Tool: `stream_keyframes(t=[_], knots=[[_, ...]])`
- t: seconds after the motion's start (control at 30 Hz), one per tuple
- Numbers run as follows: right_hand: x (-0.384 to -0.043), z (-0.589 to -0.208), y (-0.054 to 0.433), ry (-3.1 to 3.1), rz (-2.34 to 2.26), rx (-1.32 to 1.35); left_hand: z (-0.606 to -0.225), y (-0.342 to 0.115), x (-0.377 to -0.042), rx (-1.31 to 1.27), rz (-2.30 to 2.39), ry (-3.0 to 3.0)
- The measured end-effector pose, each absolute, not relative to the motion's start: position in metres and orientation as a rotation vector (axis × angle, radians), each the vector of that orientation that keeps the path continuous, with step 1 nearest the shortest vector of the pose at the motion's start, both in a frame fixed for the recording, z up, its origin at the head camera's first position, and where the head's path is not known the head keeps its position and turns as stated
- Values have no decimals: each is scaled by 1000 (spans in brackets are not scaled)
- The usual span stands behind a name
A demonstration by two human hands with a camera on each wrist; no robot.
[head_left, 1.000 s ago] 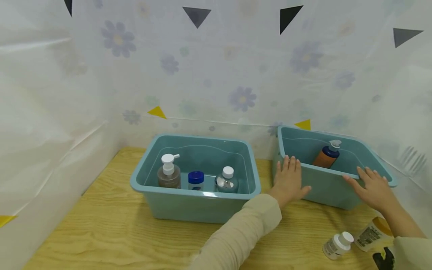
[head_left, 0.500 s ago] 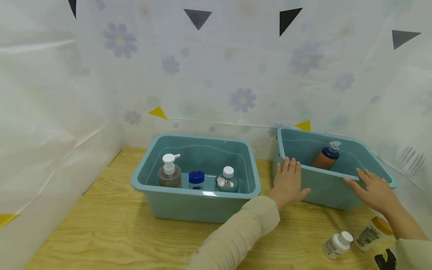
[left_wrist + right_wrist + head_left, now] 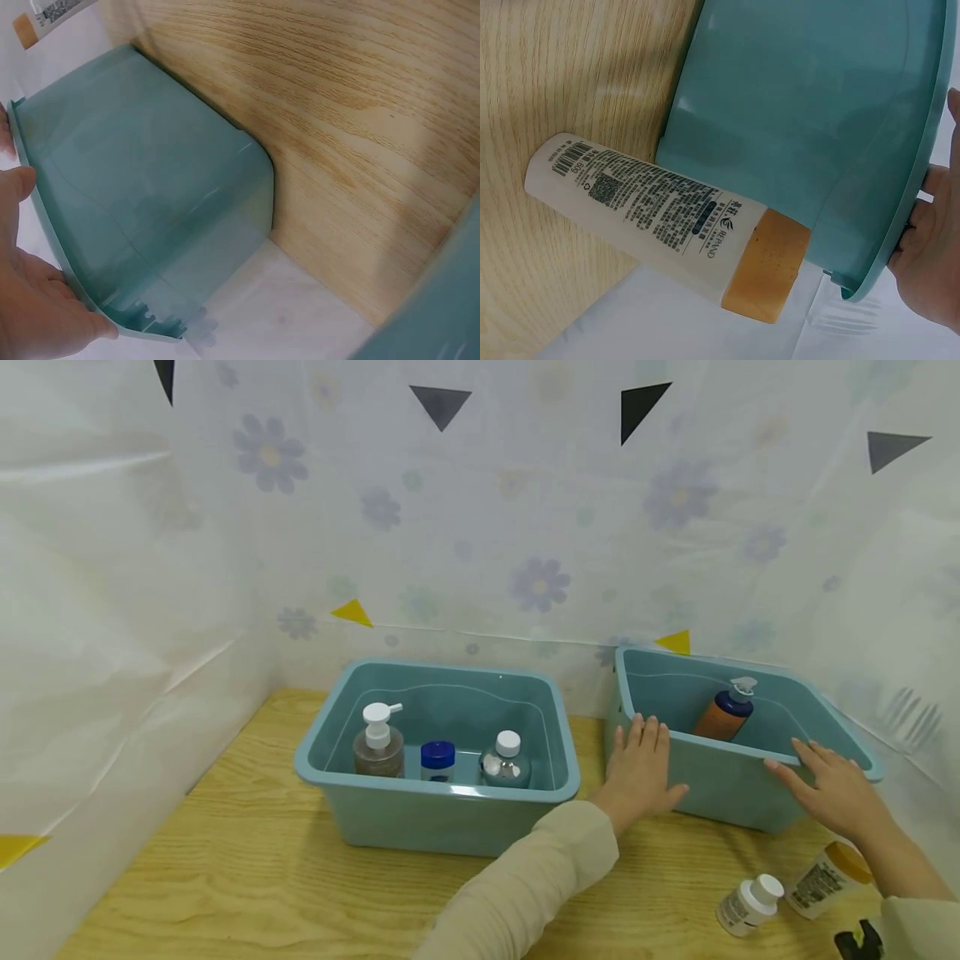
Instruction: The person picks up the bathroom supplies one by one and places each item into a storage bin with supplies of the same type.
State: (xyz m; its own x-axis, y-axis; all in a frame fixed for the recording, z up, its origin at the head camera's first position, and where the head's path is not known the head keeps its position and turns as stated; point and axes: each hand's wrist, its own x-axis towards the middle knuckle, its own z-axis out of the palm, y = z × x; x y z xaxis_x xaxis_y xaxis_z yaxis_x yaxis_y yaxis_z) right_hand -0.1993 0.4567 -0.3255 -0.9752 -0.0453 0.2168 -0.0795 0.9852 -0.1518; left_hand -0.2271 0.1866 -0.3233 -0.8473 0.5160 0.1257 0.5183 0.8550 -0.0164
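While left hand (image 3: pixel 637 770) and right hand (image 3: pixel 836 787) touch the bin's (image 3: pixel 735 779) near edge, thumbs spread apart. A bottle (image 3: pixel 656 206) reads "REPAND".

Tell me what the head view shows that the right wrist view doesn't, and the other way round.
Head only: the left basin with its pump dispenser, blue-lidded jar and clear white-capped bottle; the orange-bodied pump bottle inside the right basin; the small white bottle on the table.
Right wrist only: readable REPAND lettering and a barcode on the orange-capped bottle.
Both: that bottle, the table, the right basin, and the right hand at its rim.
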Motion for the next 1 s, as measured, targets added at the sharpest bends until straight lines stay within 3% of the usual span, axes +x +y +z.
stream_keyframes(t=[1.0], knots=[[-187, -327, 453, -2908, 213, 115, -328, 183, -218, -830, 13, -2897]])
